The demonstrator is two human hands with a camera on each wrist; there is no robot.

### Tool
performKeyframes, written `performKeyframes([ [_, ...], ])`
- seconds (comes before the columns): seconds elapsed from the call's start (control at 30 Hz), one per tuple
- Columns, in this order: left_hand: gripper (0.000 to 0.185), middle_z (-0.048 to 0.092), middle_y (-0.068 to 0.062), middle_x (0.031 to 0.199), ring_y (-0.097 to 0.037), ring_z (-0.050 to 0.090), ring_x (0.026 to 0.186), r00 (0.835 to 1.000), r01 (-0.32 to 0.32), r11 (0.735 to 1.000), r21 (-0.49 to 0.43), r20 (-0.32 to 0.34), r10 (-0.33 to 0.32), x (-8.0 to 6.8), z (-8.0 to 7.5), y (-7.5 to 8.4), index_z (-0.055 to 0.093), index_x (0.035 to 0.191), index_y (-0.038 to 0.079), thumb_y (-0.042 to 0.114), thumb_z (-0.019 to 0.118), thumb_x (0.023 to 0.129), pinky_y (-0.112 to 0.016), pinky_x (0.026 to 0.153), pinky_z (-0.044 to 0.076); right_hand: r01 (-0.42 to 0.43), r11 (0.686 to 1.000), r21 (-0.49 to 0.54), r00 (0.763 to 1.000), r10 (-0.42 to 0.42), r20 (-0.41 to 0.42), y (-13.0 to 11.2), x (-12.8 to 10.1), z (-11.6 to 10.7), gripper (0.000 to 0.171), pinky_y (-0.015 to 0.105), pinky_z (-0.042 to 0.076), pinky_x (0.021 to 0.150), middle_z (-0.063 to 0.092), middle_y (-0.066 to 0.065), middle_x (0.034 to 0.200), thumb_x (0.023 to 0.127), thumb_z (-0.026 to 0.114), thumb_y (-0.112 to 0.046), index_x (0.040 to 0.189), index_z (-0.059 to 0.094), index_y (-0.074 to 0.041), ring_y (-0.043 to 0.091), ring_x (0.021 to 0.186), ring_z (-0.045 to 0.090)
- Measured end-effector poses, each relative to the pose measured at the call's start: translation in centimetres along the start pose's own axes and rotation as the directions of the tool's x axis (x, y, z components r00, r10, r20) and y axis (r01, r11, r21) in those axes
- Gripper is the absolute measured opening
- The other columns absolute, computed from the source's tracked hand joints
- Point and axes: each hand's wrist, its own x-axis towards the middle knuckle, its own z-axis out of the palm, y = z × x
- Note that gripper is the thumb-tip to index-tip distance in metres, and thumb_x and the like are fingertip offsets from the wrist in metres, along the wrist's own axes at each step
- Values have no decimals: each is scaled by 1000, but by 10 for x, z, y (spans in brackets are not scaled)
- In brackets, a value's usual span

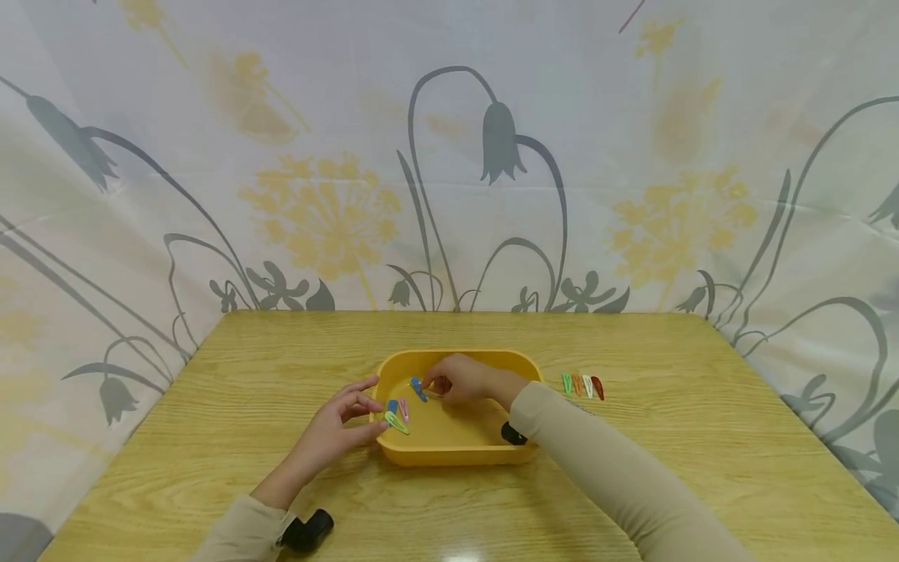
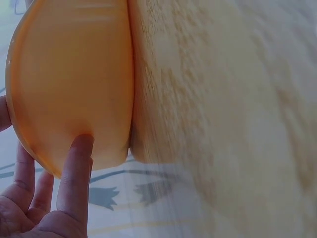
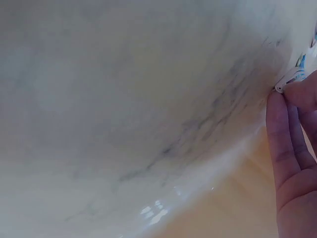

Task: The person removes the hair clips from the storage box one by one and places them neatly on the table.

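A yellow plastic tray point(image 1: 460, 457) stands on the table. Inside it my right hand point(image 1: 460, 380) reaches down, thumb and fingertips pinching a small hair clip point(image 3: 291, 79). It looks blue in the head view, where a blue hair clip point(image 1: 419, 389) lies at those fingertips; in the right wrist view its end looks pale. Against the tray's left side rests my left hand point(image 1: 340, 421), fingers extended, with one fingertip point(image 2: 81, 144) touching the outer wall. Near that hand, inside the tray, are a light green clip point(image 1: 396, 423), a pink clip point(image 1: 403, 410) and another blue clip point(image 1: 392, 406).
Right of the tray, a green clip point(image 1: 567, 383), an orange clip point(image 1: 577, 384), a white clip point(image 1: 588, 386) and a dark red clip point(image 1: 598, 388) lie in a row. A flower-patterned cloth point(image 1: 456, 195) hangs behind the wooden table point(image 1: 281, 351).
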Motion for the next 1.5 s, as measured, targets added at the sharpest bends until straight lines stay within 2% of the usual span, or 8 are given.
performKeyframes([
  [0.27,24,39,-14,142,-33,47,118,1000,-2,1000,-1,-3,2,1,1,0,63,96,-2,13,73,81,-44,98,40,-37,999,14,999,37,-14,-2,-3,-1,29,18,47,68,62,2,86,81,61,9,106,67,-4,10,75,54],
  [0.5,24,39,-14,142,-33,45,121,1000,-12,1000,-2,3,12,1,1,0,63,96,-3,13,73,81,-44,98,40,2,998,71,1000,0,-25,-6,-9,-13,29,18,47,67,63,6,85,83,62,7,110,65,0,9,72,54],
  [0.77,24,39,-15,142,-35,47,118,1000,-14,1000,-5,-1,14,0,0,-1,63,96,-2,13,73,81,-45,98,40,3,996,85,999,0,-42,-18,-16,-32,31,18,47,64,61,-1,81,81,60,7,111,65,0,7,67,52],
  [1.0,24,38,-14,142,-36,49,116,1000,-1,1000,-16,-2,1,-1,0,0,63,97,-3,12,73,82,-46,98,40,8,991,131,998,1,-68,-26,-28,-46,33,20,49,65,61,-1,84,82,59,7,113,65,-3,7,70,54],
  [1.27,23,40,-14,141,-34,48,117,1000,9,1000,6,-10,-9,0,1,0,63,96,-2,13,73,82,-44,97,40,15,986,168,994,3,-110,-24,-46,-52,31,21,51,67,61,-1,85,84,59,5,113,64,-3,7,72,55],
  [1.5,24,39,-11,142,-33,49,116,1000,31,1000,4,-6,-31,0,1,1,64,97,-1,14,73,81,-43,98,40,5,971,239,991,27,-131,-22,-61,-57,30,24,51,68,62,4,88,86,57,6,115,63,-1,11,74,56],
])
